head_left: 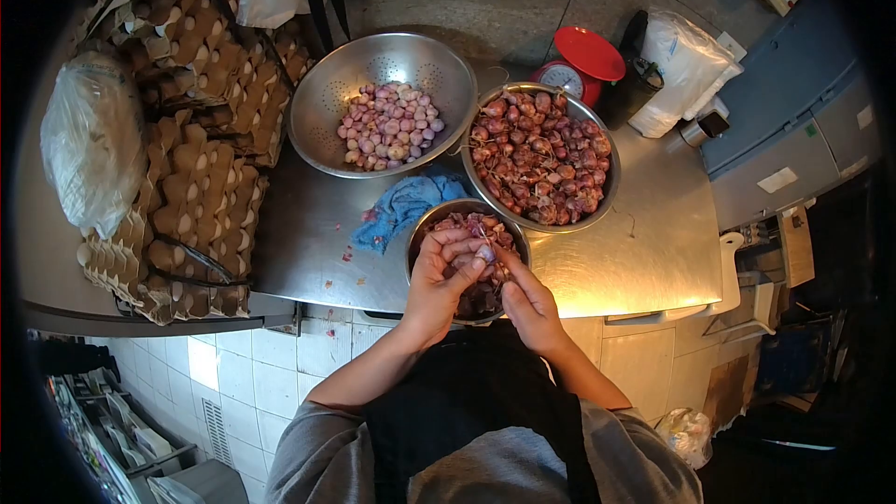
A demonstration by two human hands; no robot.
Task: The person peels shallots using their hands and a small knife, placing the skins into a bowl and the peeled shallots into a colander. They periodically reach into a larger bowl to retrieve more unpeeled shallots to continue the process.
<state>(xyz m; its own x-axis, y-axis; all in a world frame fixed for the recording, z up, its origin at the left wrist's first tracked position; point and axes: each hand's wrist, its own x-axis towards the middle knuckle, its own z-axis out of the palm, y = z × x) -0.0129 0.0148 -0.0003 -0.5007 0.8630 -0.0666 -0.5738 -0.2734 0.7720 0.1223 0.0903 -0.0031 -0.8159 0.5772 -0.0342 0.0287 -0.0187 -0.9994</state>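
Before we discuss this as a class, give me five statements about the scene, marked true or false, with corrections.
1. The left hand holds a purplish bulb over the small bowl. True.
2. The blue cloth hangs on the wall. False: the blue cloth lies on the table.
3. The colander holds pale, peeled bulbs. True.
4. The scale's pan is green. False: the pan is red.
5. Egg trays stand left of the colander. True.
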